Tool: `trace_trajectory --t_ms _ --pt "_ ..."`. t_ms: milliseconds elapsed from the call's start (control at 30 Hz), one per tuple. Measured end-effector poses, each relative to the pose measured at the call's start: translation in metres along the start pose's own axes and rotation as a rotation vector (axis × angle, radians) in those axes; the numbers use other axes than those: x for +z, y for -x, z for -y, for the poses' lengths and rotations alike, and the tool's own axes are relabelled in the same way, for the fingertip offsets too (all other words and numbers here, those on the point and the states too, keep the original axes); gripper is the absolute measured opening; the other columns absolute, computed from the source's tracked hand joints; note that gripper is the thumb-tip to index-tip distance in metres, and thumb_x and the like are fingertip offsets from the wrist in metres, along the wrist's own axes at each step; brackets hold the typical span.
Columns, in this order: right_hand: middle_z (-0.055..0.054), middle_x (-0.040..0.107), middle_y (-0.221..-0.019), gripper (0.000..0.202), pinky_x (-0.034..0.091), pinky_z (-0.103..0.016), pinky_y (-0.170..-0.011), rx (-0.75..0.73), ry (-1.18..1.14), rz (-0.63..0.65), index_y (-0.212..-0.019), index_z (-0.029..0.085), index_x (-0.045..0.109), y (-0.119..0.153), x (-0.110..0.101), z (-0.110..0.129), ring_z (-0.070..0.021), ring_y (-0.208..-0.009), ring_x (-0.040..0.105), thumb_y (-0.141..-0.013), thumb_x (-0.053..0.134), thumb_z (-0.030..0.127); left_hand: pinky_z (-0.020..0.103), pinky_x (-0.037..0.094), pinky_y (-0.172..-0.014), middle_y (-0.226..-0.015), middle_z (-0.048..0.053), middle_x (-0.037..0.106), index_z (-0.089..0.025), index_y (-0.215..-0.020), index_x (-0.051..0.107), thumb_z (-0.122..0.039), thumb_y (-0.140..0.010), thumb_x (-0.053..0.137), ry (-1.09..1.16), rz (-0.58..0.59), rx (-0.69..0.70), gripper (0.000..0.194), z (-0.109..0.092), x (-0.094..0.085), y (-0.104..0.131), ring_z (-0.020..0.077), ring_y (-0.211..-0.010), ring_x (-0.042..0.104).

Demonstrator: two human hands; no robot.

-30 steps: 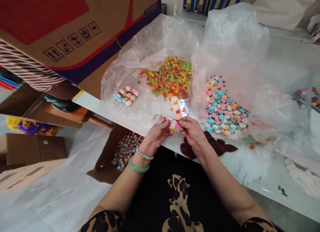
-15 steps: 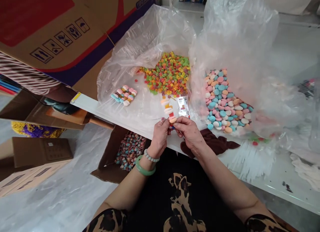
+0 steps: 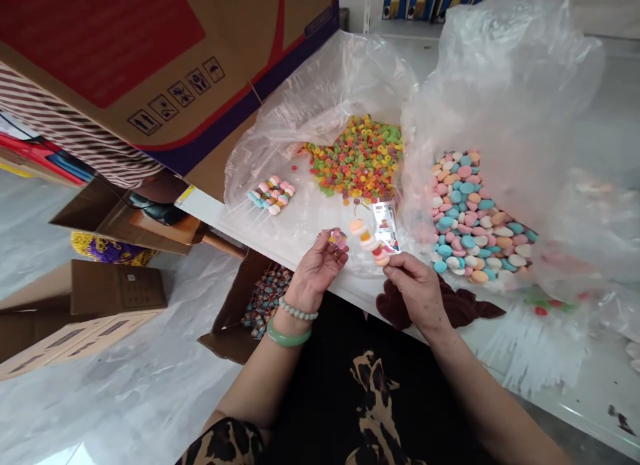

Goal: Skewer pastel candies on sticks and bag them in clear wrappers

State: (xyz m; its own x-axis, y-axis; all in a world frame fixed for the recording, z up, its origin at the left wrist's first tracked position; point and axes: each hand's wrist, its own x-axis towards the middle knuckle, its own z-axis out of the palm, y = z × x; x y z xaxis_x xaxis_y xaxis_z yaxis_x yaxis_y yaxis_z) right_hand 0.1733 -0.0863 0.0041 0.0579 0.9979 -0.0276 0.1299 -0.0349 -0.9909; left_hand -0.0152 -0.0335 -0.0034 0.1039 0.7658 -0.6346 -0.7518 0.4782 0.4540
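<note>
My right hand point(image 3: 415, 288) pinches the lower end of a candy skewer point(image 3: 369, 241), which has orange, white, yellow and red pieces in a row. Between the thumb and fingers of my left hand point(image 3: 319, 263) is a small shiny pink-and-purple piece point(image 3: 338, 238), too small to make out as a label or a wrapper. The two hands are apart over the table's front edge. Just behind the skewer lies a silver printed packet point(image 3: 385, 226). To the left, several finished candy skewers point(image 3: 273, 195) lie side by side on the plastic.
Ring gummies point(image 3: 357, 159) and pastel candies point(image 3: 473, 225) lie on clear plastic bags point(image 3: 500, 105). A dark brown cloth point(image 3: 450, 303) and white sticks point(image 3: 535, 345) are at the right. Below the table, a carton point(image 3: 225, 338) holds many skewers. A large box point(image 3: 210, 111) stands at left.
My hands have moved apart. The skewer has gone right with my right hand, while my left hand has come away from it holding the small colourful piece. The view has shifted slightly.
</note>
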Motion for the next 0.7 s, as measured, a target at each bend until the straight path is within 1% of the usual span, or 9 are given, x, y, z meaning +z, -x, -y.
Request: trace_trajectory --t_ms 167,267,400,467,500,533,600,633,700 --pt "0.0 0.063 -0.076 0.012 0.045 -0.03 -0.072 -0.198 0.174 0.007 -0.075 0.023 0.064 0.01 0.007 0.0 -0.0165 -0.073 0.057 -0.086 0.06 0.025 0.023 0.053 -0.065 -0.076 0.001 0.071 -0.018 -0.087 0.069 -0.034 -0.089 0.065 0.106 0.01 0.067 0.017 -0.007 -0.002 0.001 0.0112 -0.067 0.065" --pt "-0.002 0.063 -0.078 0.015 0.046 -0.03 -0.073 -0.308 0.307 -0.028 -0.078 0.023 0.063 0.01 0.011 -0.003 -0.0167 -0.074 0.058 -0.09 0.055 0.024 0.025 0.054 -0.071 -0.079 0.002 0.073 -0.019 -0.087 0.07 -0.033 -0.087 0.068 0.085 0.039 0.125 0.015 -0.005 -0.002 0.004 0.0123 -0.073 0.067" --pt "-0.005 0.061 -0.078 0.019 0.044 -0.03 -0.072 -0.443 0.613 -0.131 -0.082 0.023 0.066 0.013 0.011 -0.01 -0.0182 -0.075 0.057 -0.091 0.05 0.018 0.029 0.055 -0.079 -0.084 0.003 0.073 -0.017 -0.087 0.072 -0.033 -0.077 0.077 -0.028 0.134 0.301 0.02 0.002 -0.004 0.007 0.0139 -0.079 0.067" --pt "-0.005 0.061 -0.076 0.02 0.043 -0.03 -0.073 -0.509 0.739 -0.153 -0.083 0.023 0.068 0.016 0.011 -0.014 -0.0195 -0.077 0.057 -0.089 0.051 0.015 0.027 0.054 -0.081 -0.085 0.004 0.072 -0.015 -0.086 0.073 -0.033 -0.074 0.08 -0.102 0.16 0.4 0.023 0.005 -0.005 0.008 0.0139 -0.08 0.067" --pt "-0.006 0.061 -0.076 0.02 0.043 -0.03 -0.073 -0.526 0.76 -0.149 -0.083 0.023 0.068 0.017 0.011 -0.015 -0.0199 -0.078 0.056 -0.089 0.051 0.014 0.026 0.053 -0.08 -0.085 0.004 0.072 -0.014 -0.086 0.074 -0.034 -0.073 0.08 -0.142 0.169 0.428 0.024 0.006 -0.005 0.008 0.0137 -0.08 0.067" --pt "-0.006 0.061 -0.076 0.02 0.043 -0.031 -0.074 -0.524 0.749 -0.137 -0.083 0.023 0.068 0.018 0.012 -0.016 -0.02 -0.078 0.056 -0.089 0.051 0.014 0.025 0.052 -0.079 -0.085 0.004 0.072 -0.014 -0.087 0.074 -0.035 -0.073 0.08 -0.178 0.179 0.436 0.026 0.007 -0.005 0.009 0.0136 -0.079 0.067" --pt "-0.005 0.061 -0.077 0.019 0.043 -0.031 -0.075 -0.45 0.64 -0.096 -0.082 0.023 0.067 0.016 0.013 -0.017 -0.0194 -0.077 0.056 -0.089 0.051 0.017 0.026 0.052 -0.077 -0.083 0.004 0.071 -0.013 -0.089 0.075 -0.038 -0.074 0.079 -0.223 0.209 0.402 0.029 0.007 -0.004 0.01 0.0144 -0.077 0.067" --pt "-0.005 0.062 -0.078 0.018 0.043 -0.031 -0.075 -0.384 0.554 -0.074 -0.08 0.023 0.067 0.014 0.013 -0.017 -0.019 -0.077 0.057 -0.089 0.052 0.019 0.027 0.052 -0.077 -0.082 0.005 0.071 -0.013 -0.09 0.075 -0.039 -0.073 0.079 -0.231 0.223 0.374 0.031 0.007 -0.004 0.01 0.0152 -0.076 0.068" --pt "-0.003 0.061 -0.077 0.013 0.043 -0.03 -0.072 -0.198 0.345 -0.022 -0.074 0.022 0.065 0.01 0.014 -0.017 -0.0175 -0.074 0.056 -0.084 0.057 0.022 0.028 0.052 -0.078 -0.082 0.005 0.072 -0.013 -0.092 0.075 -0.038 -0.071 0.081 -0.234 0.235 0.329 0.034 0.007 -0.002 0.011 0.0166 -0.078 0.068"
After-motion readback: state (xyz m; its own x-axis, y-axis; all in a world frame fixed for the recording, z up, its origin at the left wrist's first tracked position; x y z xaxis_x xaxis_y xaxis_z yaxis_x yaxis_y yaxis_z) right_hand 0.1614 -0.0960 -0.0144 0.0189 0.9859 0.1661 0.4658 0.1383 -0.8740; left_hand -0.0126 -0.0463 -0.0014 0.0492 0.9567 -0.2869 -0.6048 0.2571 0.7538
